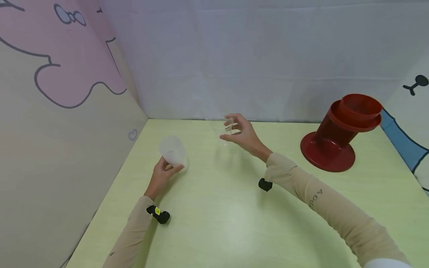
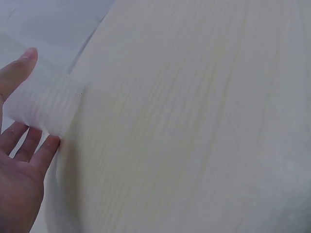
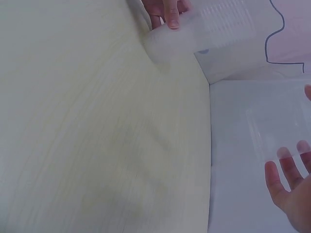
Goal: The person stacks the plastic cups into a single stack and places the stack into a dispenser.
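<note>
On the left side of the table, my left hand (image 1: 160,178) grips a stack of translucent plastic cups (image 1: 172,148), tilted with its end toward the back. Ribbed, closely nested rims show on the stack (image 3: 226,26) in the right wrist view. Farther right, my right hand (image 1: 246,136) holds one clear plastic cup (image 1: 218,128) above the table near its back edge, thumb and fingers around the side. Fingertips of the right hand (image 3: 294,189) press on the cup wall (image 3: 274,124) in the right wrist view. A gap separates the cup from the stack.
A red tube-shaped stand (image 1: 330,134) with a round base and a wide upper rim sits at the right of the pale table (image 1: 214,219). White cloth (image 1: 268,59) hangs behind the table, and printed panels (image 1: 83,85) flank it.
</note>
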The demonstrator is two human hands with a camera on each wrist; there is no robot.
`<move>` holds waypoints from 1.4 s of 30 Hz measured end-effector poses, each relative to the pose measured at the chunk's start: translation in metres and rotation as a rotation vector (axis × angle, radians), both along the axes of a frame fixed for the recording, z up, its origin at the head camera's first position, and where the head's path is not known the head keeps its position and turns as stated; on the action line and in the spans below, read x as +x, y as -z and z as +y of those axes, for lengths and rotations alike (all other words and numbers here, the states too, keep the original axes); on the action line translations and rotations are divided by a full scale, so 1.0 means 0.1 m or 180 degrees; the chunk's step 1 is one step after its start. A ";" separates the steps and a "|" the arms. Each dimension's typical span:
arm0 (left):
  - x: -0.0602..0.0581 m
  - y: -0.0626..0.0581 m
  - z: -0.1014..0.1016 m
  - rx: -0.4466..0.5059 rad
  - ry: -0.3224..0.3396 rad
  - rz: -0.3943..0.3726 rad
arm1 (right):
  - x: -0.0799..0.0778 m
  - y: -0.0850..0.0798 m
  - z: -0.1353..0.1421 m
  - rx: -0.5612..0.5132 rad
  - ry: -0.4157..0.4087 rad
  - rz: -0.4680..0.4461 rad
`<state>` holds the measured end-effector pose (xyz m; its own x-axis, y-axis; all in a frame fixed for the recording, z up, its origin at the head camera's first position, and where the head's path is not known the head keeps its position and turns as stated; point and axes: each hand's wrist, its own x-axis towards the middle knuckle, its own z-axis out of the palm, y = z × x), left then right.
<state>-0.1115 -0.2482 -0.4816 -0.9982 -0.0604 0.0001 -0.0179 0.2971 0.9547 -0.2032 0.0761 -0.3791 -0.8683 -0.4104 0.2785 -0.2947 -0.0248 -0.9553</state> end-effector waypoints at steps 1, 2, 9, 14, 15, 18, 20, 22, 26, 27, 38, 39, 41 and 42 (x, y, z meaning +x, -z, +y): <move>0.00 0.00 0.00 0.0008 0.0003 0.0000 | 0.00 -0.01 -0.01 0.0006 -0.0002 0.0013; 0.00 -0.01 0.00 0.0012 0.0003 0.0006 | 0.00 -0.02 -0.02 0.0000 -0.0009 0.0024; 0.00 -0.01 0.01 0.0027 0.0035 0.0055 | 0.03 -0.08 -0.08 0.0011 -0.0038 0.0023; 0.00 -0.01 0.00 0.0006 0.0044 0.0040 | 0.14 -0.23 -0.10 -0.0036 -0.0119 -0.0028; -0.01 -0.01 0.00 0.0006 0.0048 0.0033 | 0.16 -0.27 -0.11 -0.0027 -0.0133 -0.0028; 0.00 -0.04 0.01 0.0020 0.0061 0.0012 | 0.21 -0.34 -0.14 -0.0002 -0.0157 -0.0038; 0.03 -0.11 0.04 0.0011 0.0071 0.0003 | 0.23 -0.38 -0.15 0.0048 -0.0162 -0.0020; 0.06 -0.19 0.08 0.0016 0.0076 0.0002 | 0.24 -0.41 -0.17 0.0086 -0.0167 -0.0014; 0.11 -0.29 0.13 -0.0017 0.0087 0.0017 | 0.23 -0.42 -0.20 0.0128 -0.0203 -0.0020; 0.11 -0.30 0.13 -0.0019 0.0087 0.0009 | 0.23 -0.42 -0.21 0.0122 -0.0220 -0.0027; 0.10 -0.32 0.13 -0.0021 0.0110 -0.0046 | 0.08 -0.29 -0.38 -0.0002 -0.0291 0.0051; 0.09 -0.32 0.13 -0.0029 0.0107 -0.0051 | 0.08 -0.29 -0.39 -0.0018 -0.0299 0.0054; 0.10 -0.33 0.13 -0.0051 0.0103 -0.0066 | 0.08 -0.32 -0.43 -0.0013 -0.0321 0.0048; 0.10 -0.33 0.13 -0.0064 0.0101 -0.0075 | 0.09 -0.33 -0.44 -0.0007 -0.0338 0.0041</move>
<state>-0.1016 -0.2349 -0.4484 -0.9993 -0.0288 -0.0226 -0.0306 0.3170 0.9479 -0.1942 0.0320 -0.3456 -0.8164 -0.4993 0.2902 -0.3025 -0.0585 -0.9514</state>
